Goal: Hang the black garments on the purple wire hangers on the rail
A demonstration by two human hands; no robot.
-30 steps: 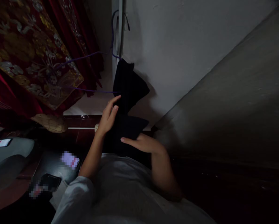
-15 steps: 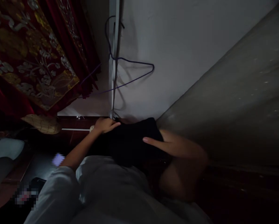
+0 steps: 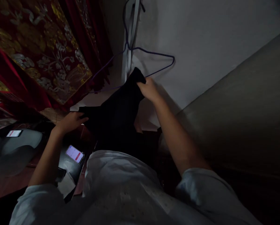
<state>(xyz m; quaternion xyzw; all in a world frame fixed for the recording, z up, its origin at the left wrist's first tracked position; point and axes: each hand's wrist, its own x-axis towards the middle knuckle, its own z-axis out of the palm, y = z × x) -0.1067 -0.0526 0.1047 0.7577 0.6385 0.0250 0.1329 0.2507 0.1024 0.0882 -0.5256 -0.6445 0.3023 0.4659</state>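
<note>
A black garment (image 3: pixel 116 106) is stretched between my two hands in front of my body; its exact kind is hard to make out in the dim light. My left hand (image 3: pixel 73 121) grips its left edge, fingers closed on the cloth. Higher up, my right hand (image 3: pixel 148 89) pinches the garment's upper right corner. Just behind that corner hangs a purple wire hanger (image 3: pixel 154 52), hooked on a pale metal upright (image 3: pixel 128 59) by the wall. The cloth covers part of the hanger's lower bar.
At the upper left hangs a red cloth with gold and silver embroidery (image 3: pixel 43 47). Low on the left, a lit phone (image 3: pixel 74 153) lies on a dark seat, and another phone (image 3: pixel 14 133) rests on a grey seat (image 3: pixel 32 139). A grey slanted surface (image 3: pixel 247 93) is at right.
My right hand has risen, lifting the garment's right corner up to the hanger. My left hand sits further left, and the cloth is spread wider. The view has shifted too.
</note>
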